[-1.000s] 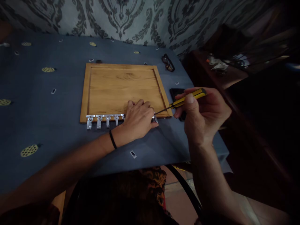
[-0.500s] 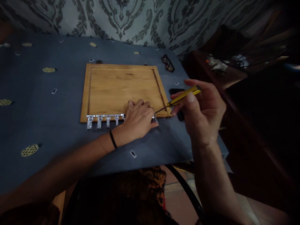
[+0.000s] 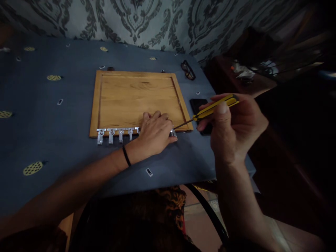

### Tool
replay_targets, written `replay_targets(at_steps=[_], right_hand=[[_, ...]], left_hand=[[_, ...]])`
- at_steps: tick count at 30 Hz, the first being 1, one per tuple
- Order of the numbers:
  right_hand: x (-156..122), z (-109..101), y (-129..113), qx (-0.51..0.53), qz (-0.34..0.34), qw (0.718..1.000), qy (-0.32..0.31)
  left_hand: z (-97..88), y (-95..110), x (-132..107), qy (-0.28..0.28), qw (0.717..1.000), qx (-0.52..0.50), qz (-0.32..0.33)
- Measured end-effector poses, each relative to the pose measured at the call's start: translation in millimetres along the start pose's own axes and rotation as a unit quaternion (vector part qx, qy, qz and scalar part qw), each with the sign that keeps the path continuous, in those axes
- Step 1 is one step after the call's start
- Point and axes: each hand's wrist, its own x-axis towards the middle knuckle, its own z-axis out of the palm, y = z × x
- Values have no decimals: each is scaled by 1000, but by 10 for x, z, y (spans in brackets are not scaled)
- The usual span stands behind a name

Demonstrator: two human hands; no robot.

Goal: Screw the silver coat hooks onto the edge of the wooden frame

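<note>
A wooden framed board lies flat on the cloth-covered table. Along its near edge runs a metal hook rail with several hooks pointing toward me. My left hand bends over the rail's right part, fingers curled on the board and thumb at the near side, holding the rail against the edge; it hides that stretch. In my right hand is a screwdriver with a yellow and black handle, gripped between thumb and fingers. Its shaft slants down left to the rail's right end, where the tip meets a spot I cannot make out.
A dark phone lies right of the board, partly behind my right hand. Black-framed glasses rest near the table's right edge. The blue tablecloth carries pineapple prints. Beyond stands a patterned wall; clutter sits on a brown surface at right.
My right hand and the screwdriver handle have shifted to the right and the hand has turned, while the tip stays near the rail's right end. My left hand holds its place.
</note>
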Motion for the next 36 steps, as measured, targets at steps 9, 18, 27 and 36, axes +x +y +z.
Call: replay_targets(at_steps=[9,18,27,36], right_hand=[[-2,-6,68,-28,-1,1000,2],[-3,22,56,-27,3,1000,-12],[47,54,-1,9,50,998,-38],[55,-5,35,-11,56,993,-106]], left_hand=[[-7,4,10,7,1000,6,1],[5,4,15,19,1000,6,3],[0,3,5,16,1000,9,5],[28,-8,6,23,1000,5,8]])
